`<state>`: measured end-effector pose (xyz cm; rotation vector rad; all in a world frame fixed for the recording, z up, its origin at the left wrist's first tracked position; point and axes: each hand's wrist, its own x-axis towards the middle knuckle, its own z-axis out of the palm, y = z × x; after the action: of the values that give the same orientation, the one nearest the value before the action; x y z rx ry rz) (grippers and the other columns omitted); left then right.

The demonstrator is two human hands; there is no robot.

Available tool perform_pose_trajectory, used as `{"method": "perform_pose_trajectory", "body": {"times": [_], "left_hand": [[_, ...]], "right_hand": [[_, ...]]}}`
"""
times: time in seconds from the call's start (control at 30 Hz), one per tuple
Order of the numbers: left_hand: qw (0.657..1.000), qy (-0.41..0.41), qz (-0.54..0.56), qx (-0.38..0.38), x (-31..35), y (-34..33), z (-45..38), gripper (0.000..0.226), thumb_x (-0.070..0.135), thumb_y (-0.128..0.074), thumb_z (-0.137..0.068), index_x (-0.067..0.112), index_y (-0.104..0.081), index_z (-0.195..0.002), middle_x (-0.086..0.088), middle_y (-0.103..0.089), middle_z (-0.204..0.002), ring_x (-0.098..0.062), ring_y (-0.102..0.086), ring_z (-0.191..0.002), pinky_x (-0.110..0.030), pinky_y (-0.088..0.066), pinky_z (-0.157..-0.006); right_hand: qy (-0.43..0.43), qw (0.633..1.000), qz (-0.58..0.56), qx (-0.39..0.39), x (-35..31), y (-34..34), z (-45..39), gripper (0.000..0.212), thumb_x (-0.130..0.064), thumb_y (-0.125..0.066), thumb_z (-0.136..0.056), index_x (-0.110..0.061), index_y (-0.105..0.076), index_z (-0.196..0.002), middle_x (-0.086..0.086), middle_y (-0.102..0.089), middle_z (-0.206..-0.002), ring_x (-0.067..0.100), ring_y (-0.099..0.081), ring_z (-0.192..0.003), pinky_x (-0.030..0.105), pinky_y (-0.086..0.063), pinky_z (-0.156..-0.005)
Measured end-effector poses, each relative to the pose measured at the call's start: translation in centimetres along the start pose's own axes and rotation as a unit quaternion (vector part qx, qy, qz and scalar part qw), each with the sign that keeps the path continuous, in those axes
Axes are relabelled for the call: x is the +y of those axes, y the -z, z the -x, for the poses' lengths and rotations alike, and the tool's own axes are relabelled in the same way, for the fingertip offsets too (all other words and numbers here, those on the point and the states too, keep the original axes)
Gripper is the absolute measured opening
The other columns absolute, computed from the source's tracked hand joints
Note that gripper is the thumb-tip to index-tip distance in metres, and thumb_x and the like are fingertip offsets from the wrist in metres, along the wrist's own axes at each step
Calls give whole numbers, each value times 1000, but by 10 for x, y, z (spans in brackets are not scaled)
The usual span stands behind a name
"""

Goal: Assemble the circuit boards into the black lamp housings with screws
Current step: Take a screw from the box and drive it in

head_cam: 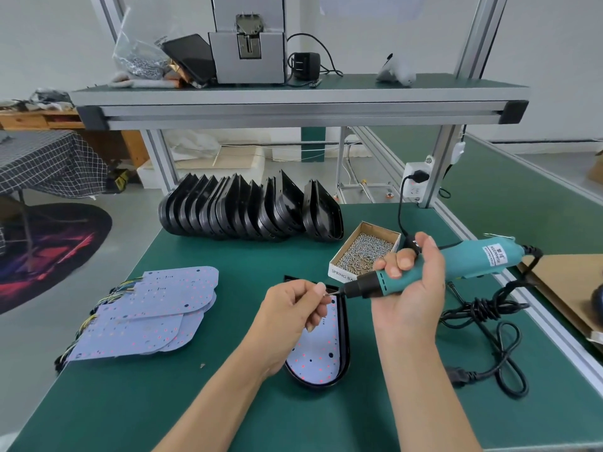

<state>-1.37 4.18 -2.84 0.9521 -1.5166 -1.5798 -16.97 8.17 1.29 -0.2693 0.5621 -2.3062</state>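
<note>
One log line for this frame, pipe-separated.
phase: loading screw on bit | left hand: pinching screw at tip | right hand: gripping electric screwdriver | board seated in housing

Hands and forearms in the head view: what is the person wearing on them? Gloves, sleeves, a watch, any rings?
Nothing that shows. The left hand and the right hand are bare, with no gloves, and both forearms are uncovered down to the bottom edge of the frame, so no sleeve comes into view. No watch, strap or wristband is at either wrist, and no ring is visible. The fingernails are short and look unpainted.

Head camera looks down, close over bench (202, 402).
</note>
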Motion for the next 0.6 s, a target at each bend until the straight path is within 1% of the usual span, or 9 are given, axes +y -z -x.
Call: {"method": "perform_pose_trajectory", "body": {"times": [0.13,0.27,0.37,0.47,0.57,0.6], "left_hand": [[999,-18,-25,31,1,-6,6,30,22,-63,-103,20,-75,-76,2,-70,-71,-11,-54,-61,-19,-46,-58],[995,-38,-53,81,-2,-13,12,24,24,-66,-101,27,-75,-79,5,-72,-72,-7,-56,-60,-17,-47,-59],[990,-49,-83,102,-5,-16,16,22,27,-69,-98,30,-74,-77,7,-73,-74,-4,-57,-62,-14,-45,-61],[989,-56,-99,98,-8,-12,18,20,30,-70,-98,32,-75,-78,8,-73,-75,-3,-58,-63,-13,-44,-60],[990,-54,-107,70,-6,-7,22,8,43,-72,-93,38,-79,-92,10,-77,-84,-3,-64,-71,-14,-47,-63],[990,-60,-108,72,-6,-5,25,15,50,-71,-90,38,-79,-97,12,-77,-88,-3,-66,-75,-13,-48,-65]], "right_hand": [[2,1000,-5,-1,0,0,2,9,-22,-58,-104,-18,-58,-96,-5,-41,-61,13,-38,-52,28,-46,-61],[1,1000,-11,4,0,0,4,9,-22,-60,-103,-19,-57,-94,-4,-40,-61,14,-37,-52,28,-46,-61],[0,1000,-8,3,-1,1,6,9,-22,-59,-103,-18,-58,-94,-4,-40,-61,14,-37,-52,28,-46,-61],[-3,1000,-15,3,-1,2,8,9,-23,-60,-102,-18,-60,-94,-4,-39,-62,13,-36,-53,28,-45,-61],[-12,1000,-21,7,-1,4,12,9,-23,-61,-101,-19,-61,-92,-5,-39,-62,13,-37,-53,27,-46,-61],[-13,1000,-21,8,-1,5,12,10,-23,-61,-101,-19,-61,-92,-5,-39,-62,13,-37,-53,27,-46,-61]]}}
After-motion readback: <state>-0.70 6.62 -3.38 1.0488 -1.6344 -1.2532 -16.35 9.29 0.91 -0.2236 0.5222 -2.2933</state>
